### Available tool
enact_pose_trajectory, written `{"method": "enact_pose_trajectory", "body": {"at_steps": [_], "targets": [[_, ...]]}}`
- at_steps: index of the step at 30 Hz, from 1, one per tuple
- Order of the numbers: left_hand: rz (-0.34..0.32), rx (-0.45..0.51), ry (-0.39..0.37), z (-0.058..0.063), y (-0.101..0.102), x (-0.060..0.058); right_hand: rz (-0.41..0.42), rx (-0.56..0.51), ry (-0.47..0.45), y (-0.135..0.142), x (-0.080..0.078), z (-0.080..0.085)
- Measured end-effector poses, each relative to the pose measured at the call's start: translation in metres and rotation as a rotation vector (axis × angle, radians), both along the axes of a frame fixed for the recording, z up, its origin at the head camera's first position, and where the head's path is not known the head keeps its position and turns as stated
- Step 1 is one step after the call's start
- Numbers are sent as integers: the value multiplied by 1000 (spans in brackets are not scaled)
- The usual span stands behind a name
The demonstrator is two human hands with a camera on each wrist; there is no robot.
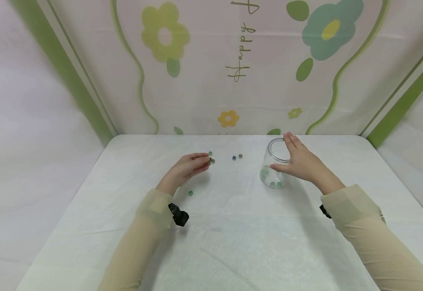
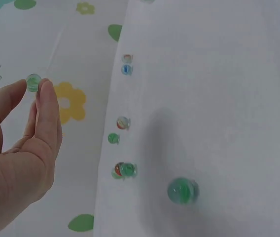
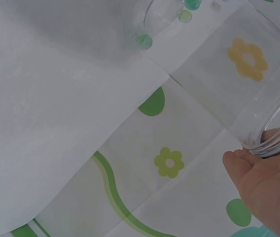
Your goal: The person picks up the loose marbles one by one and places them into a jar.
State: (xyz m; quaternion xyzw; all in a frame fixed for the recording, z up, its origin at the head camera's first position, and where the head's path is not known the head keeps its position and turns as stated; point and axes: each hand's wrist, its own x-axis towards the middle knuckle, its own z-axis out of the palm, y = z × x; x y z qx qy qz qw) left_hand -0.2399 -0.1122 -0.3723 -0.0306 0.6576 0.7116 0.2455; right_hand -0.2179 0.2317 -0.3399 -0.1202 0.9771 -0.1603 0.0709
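Observation:
My left hand (image 1: 187, 167) is raised over the table and pinches a clear green marble (image 2: 33, 83) between thumb and fingertips. Below it lie several loose marbles, among them a green one (image 2: 183, 190) nearest the wrist and a red-streaked one (image 2: 122, 122). On the right stands a clear open jar (image 1: 268, 161), with several greenish marbles (image 1: 272, 184) at its bottom. My right hand (image 1: 304, 163) holds the jar near its rim, thumb on the near side and fingers across the far side. Part of the jar is hidden behind that hand.
Between left hand and jar lie a blue marble (image 1: 234, 158) and a brownish one (image 1: 240, 156). White cloth covers the table (image 1: 226, 238). Behind it rises a flower-printed cloth backdrop (image 1: 204, 81), with white cloth walls at both sides.

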Motion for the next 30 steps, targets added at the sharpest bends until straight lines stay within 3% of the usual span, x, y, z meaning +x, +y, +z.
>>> {"method": "enact_pose_trajectory", "body": {"at_steps": [15, 23, 30], "targets": [[4, 119, 20, 30, 64, -6, -3, -3, 4, -1, 0, 0], [66, 214, -8, 37, 98, -5, -4, -6, 6, -1, 0, 1], [50, 181, 4, 41, 130, -1, -9, -4, -1, -1, -1, 1]]}}
